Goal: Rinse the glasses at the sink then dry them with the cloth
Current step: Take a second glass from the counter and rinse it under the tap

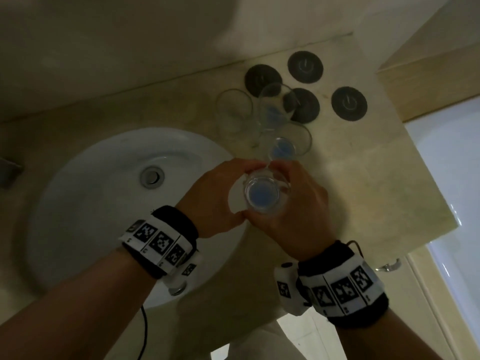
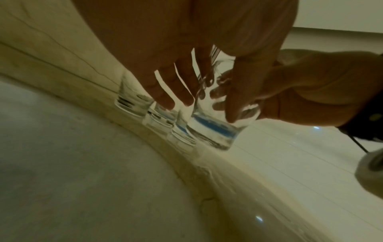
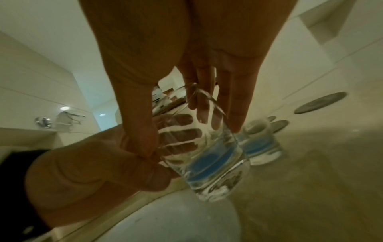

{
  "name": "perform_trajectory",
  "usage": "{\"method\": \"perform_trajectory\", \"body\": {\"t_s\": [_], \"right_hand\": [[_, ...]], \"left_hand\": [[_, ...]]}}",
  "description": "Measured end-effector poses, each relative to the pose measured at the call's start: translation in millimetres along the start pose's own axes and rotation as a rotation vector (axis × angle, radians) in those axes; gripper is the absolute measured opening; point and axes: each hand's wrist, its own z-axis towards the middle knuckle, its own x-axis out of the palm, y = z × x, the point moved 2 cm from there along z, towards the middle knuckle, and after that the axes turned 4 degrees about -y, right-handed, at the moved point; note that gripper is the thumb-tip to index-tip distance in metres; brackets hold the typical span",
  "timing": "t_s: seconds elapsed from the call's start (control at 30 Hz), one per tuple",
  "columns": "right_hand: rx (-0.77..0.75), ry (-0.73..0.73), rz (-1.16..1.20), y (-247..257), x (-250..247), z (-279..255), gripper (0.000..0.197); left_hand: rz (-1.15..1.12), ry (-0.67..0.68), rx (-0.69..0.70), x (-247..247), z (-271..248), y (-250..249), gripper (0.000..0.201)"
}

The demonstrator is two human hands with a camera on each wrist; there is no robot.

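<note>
Clear glass [image 1: 262, 196] with a blue base, held upright in both hands at the sink's [image 1: 78, 178] 3 o'clock rim.

The left hand [image 1: 213, 196] and right hand [image 1: 298, 206] wrap curled fingers around its sides. At 12 o'clock from it, three more glasses [image 1: 281, 149] stand on the beige desk [image 1: 363, 178], with four dark round coasters [image 1: 349, 103] beyond them.

Both hands, right hand [image 3: 165, 49] and left hand [image 3: 99, 172], hold one glass [image 3: 209, 157] above the counter [image 3: 311, 188], near the sink [image 3: 176, 221].
</note>
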Motion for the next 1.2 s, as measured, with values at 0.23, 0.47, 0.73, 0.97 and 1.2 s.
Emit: {"method": "perform_trajectory", "body": {"t_s": [0.23, 0.47, 0.73, 0.97, 1.2], "right_hand": [[-0.169, 0.268, 0.042, 78.8, 64.1, 12.8, 0.085], [-0.373, 0.532, 0.078, 161.0, 166.3, 30.7, 0.056], [-0.634, 0.612, -0.064, 228.4, 253.3, 74.0, 0.048], [-0.574, 0.611, -0.106, 232.4, 269.1, 88.9, 0.052], [-0.398, 0.595, 0.002, 238.2, 274.7, 102.9, 0.053]], "left_hand": [[-0.020, -0.296, -0.204, -62.9, -74.7, 29.8, 0.085], [-0.215, -0.699, -0.583, -100.1, -170.9, 74.1, 0.080], [-0.426, -0.861, -0.872, -105.2, -201.5, 116.3, 0.054], [-0.443, -0.885, -0.809, -115.5, -198.2, 121.8, 0.072], [-0.478, -0.921, -0.742, -123.6, -195.0, 127.9, 0.093]]}}
